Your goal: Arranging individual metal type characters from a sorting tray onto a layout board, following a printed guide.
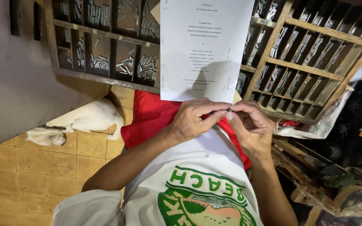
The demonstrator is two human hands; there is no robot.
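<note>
My left hand [195, 119] and my right hand [252, 127] meet in front of my chest, fingertips together. Between them they pinch a small dark metal piece [229, 110], mostly hidden by the fingers. A white printed sheet of paper [206, 46] hangs just above the hands, leaning on a wooden compartment tray [311, 62]. That tray's slots hold several small grey metal pieces. A red cloth [151, 115] lies under my hands, over my lap.
A second wooden compartment tray [105, 46] with metal pieces stands at the upper left against a grey wall. A white dog [80, 121] lies on the yellow tiled floor at the left. Crumpled newspaper [315, 125] and cluttered wooden scraps [323, 175] fill the right side.
</note>
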